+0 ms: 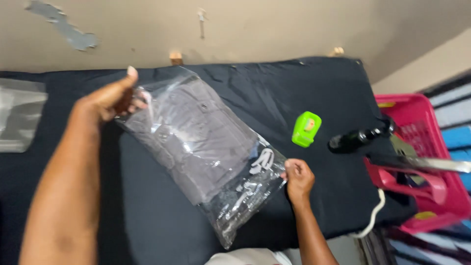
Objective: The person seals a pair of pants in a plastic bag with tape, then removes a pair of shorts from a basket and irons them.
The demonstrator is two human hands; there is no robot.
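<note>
A clear plastic bag (196, 147) with a folded grey garment inside lies slanted over a black-covered table (274, 88). My left hand (110, 98) grips the bag's upper left end, thumb up. My right hand (298, 179) pinches the bag's lower right edge, near some white print on the plastic. The bag's near corner hangs toward the table's front edge.
A small bright green tape dispenser (306, 128) sits on the cloth right of the bag. A black-handled iron (360, 138) rests at the right edge, above a pink plastic basket (422, 162). A stack of clear bags (18, 115) lies at the far left. A wall runs behind.
</note>
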